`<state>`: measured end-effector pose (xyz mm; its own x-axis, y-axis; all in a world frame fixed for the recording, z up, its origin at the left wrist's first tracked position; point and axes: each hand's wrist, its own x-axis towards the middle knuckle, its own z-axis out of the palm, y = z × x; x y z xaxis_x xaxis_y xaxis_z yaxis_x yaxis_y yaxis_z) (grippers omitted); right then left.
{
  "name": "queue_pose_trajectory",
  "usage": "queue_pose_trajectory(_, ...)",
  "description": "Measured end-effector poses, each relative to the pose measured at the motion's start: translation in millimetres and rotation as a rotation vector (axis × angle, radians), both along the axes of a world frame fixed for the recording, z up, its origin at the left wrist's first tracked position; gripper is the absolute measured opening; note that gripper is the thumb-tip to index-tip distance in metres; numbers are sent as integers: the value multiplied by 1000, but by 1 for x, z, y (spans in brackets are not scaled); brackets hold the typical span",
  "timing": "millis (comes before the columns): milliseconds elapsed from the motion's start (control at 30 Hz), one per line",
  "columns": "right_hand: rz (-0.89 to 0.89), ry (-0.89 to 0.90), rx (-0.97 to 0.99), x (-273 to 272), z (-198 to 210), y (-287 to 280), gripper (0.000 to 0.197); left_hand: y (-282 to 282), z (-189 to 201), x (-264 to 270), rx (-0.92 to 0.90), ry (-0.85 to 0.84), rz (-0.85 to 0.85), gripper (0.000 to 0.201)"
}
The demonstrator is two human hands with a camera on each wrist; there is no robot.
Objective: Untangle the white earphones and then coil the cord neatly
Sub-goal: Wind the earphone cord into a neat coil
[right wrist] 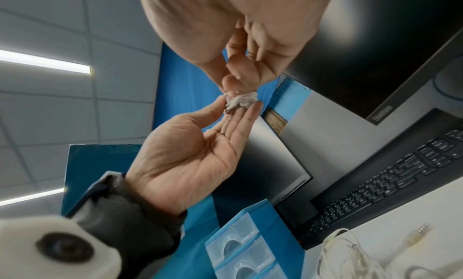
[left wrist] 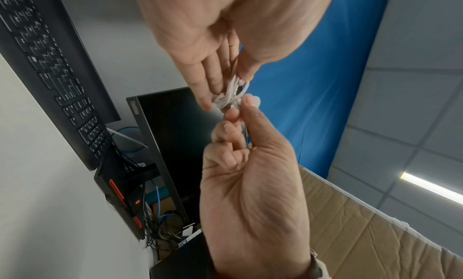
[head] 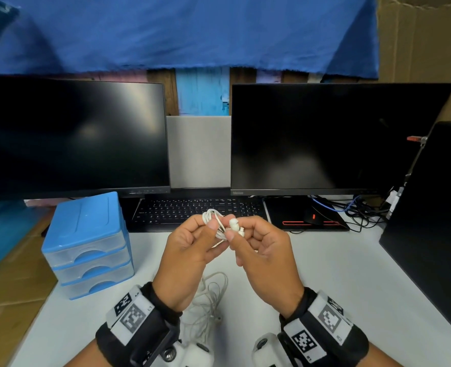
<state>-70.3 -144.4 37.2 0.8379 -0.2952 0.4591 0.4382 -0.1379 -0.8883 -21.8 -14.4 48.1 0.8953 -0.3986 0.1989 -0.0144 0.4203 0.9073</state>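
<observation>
The white earphones (head: 220,226) are held up over the white table (head: 338,274), in front of the keyboard. My left hand (head: 209,227) pinches a small bunch of cord loops (left wrist: 229,94) between thumb and nearly straight fingers. My right hand (head: 232,234) pinches the cord just below the earbuds (head: 235,225), its other fingers curled. The bunch (right wrist: 240,102) sits between both hands' fingertips. The remaining cord (head: 208,300) hangs down into a loose tangle on the table between my wrists, its jack plug (right wrist: 415,235) lying beside it.
A blue three-drawer box (head: 86,245) stands left of my hands. A black keyboard (head: 187,210) and two dark monitors (head: 324,139) are behind. A mouse on a black pad (head: 309,218) and loose cables lie at the back right. A black panel (head: 430,221) stands along the right edge.
</observation>
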Motion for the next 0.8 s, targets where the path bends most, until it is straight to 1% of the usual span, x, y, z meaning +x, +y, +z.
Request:
queue_pose_trajectory(167,-4,-10,-59,-1,-2,2,15,2,4,0,-32,46,-22,35)
queue_pose_trajectory(300,-34,-16,-87,-1,-3,2,13,3,6,0,-39,70,-20,25)
queue_pose_trajectory(433,-47,-16,-136,-2,-5,4,15,1,3,1,-1,78,-4,16)
queue_pose_trajectory(500,-63,-24,-188,-1,-9,4,19,1,2,1,-3,105,-2,14)
queue_pose_trajectory(600,-105,-79,-332,0,-11,2,24,1,5,3,-37,155,-29,16)
queue_pose_trajectory(667,-83,-103,-396,-3,-10,3,26,3,7,4,-52,152,-48,17)
queue_pose_trajectory(700,-47,-90,-385,-5,-9,3,26,4,8,4,-48,136,-50,16)
queue_pose_trajectory(733,-7,-57,-333,-7,-7,4,26,4,8,3,-39,114,-53,16)
queue_pose_trajectory(800,28,17,-146,-9,-4,9,31,4,8,1,-25,79,-73,15)
